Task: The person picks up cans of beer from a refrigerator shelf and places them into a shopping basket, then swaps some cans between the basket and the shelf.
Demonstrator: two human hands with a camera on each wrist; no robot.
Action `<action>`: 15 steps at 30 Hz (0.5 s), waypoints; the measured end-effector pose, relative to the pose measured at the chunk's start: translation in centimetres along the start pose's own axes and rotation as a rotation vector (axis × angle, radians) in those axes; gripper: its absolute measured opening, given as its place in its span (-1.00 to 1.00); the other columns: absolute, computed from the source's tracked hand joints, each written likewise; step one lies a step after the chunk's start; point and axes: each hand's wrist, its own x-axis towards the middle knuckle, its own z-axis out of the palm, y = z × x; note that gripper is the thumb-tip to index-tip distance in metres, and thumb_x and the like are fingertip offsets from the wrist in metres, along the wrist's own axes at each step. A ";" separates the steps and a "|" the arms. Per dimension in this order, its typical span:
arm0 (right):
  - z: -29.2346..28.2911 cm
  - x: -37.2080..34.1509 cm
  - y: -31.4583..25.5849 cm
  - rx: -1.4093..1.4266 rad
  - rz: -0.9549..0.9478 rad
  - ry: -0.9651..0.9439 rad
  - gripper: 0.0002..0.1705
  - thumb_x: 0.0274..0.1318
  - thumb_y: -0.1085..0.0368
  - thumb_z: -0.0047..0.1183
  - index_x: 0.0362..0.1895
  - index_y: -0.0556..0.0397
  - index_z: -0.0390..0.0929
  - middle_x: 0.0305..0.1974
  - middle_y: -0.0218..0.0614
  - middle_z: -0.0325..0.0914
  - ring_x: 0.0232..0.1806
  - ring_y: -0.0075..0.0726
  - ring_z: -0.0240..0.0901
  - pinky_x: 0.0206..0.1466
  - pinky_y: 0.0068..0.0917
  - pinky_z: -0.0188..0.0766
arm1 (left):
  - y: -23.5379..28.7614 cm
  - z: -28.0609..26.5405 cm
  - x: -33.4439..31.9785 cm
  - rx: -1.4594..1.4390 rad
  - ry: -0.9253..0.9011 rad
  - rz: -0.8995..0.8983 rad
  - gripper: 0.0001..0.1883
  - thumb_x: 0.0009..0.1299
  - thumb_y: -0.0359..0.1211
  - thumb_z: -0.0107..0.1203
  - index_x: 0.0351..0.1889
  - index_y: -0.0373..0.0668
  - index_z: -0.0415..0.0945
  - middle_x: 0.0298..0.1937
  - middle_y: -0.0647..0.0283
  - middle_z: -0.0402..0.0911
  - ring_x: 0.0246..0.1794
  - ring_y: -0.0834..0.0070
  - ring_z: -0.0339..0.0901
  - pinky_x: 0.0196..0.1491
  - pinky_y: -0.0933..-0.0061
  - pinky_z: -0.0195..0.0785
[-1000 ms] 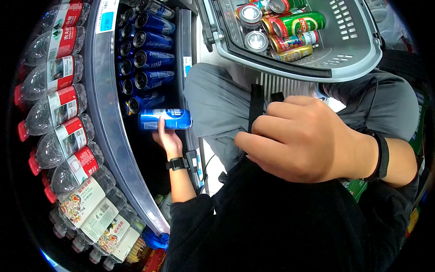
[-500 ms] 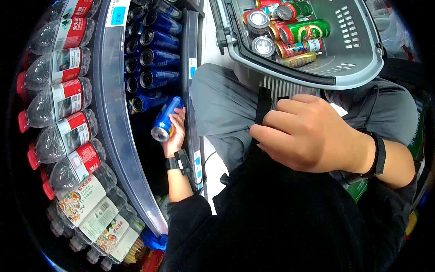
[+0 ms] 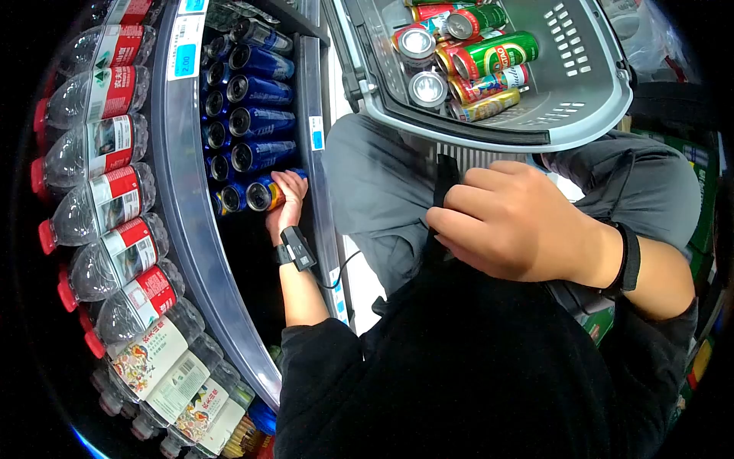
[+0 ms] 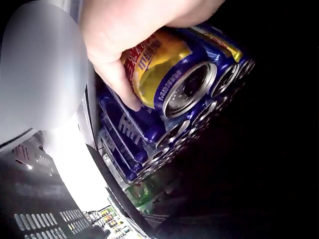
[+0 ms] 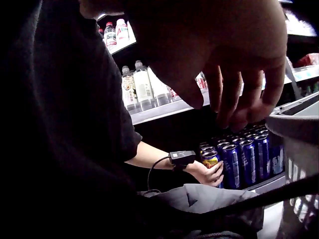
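In the head view the left hand [image 3: 286, 205] grips a blue can with a yellow-orange panel [image 3: 265, 193] at the near end of the rows of blue cans [image 3: 264, 122] on the shelf. The left wrist view shows thumb and fingers around this can [image 4: 164, 64], its silver end facing the camera, against neighbouring blue cans [image 4: 132, 124]. The right hand [image 3: 527, 222] hangs above the lap, holding nothing; in the right wrist view its fingers [image 5: 239, 94] dangle loosely curled.
A grey basket [image 3: 566, 126] with several green, red, yellow and silver-ended cans stands at the upper right. Red-capped bottles [image 3: 115, 199] line the left shelf, behind a grey shelf edge [image 3: 183, 191]. The person's grey-trousered knee [image 3: 375, 168] is beside the can shelf.
The left hand has turned the blue can and moved it up against the end of the can rows, with its silver end towards the bottles. The right hand has barely moved.
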 end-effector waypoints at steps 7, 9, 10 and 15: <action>-0.5 -0.1 0.2 -0.009 0.027 -0.032 -0.85 -0.07 0.26 0.05 -0.49 0.00 0.35 -0.53 -0.35 0.33 -0.44 -0.24 0.38 -0.39 -0.34 0.35 | -0.6 0.5 0.0 -0.073 -0.047 0.009 -0.16 0.30 -0.55 0.07 0.47 -0.01 -0.18 0.07 -0.07 0.33 -0.08 -0.03 0.54 0.00 -0.06 0.55; -0.6 -0.1 0.1 -0.021 0.028 -0.032 -0.84 -0.08 0.25 0.05 -0.48 -0.01 0.35 -0.53 -0.35 0.32 -0.44 -0.25 0.38 -0.39 -0.34 0.35 | -0.8 0.6 -0.1 -0.085 -0.041 0.016 -0.16 0.30 -0.54 0.07 0.47 0.00 -0.19 0.08 -0.06 0.33 -0.08 -0.03 0.54 -0.01 -0.06 0.56; -0.6 -0.2 0.1 -0.037 0.028 -0.035 -0.83 -0.08 0.24 0.05 -0.48 -0.01 0.35 -0.53 -0.35 0.31 -0.44 -0.26 0.38 -0.39 -0.34 0.35 | -0.8 0.5 -0.1 -0.068 -0.045 0.017 -0.15 0.30 -0.54 0.07 0.47 0.01 -0.20 0.09 -0.06 0.32 -0.08 -0.03 0.55 -0.03 -0.04 0.57; -0.7 -0.1 0.3 -0.022 0.002 -0.019 -0.80 -0.14 0.27 0.14 -0.40 0.00 0.41 -0.53 -0.40 0.29 -0.46 -0.32 0.34 -0.40 -0.40 0.31 | -0.7 0.7 0.0 -0.033 -0.035 0.065 -0.13 0.30 -0.54 0.07 0.48 0.03 -0.23 0.10 -0.06 0.32 -0.09 -0.02 0.56 -0.10 -0.01 0.60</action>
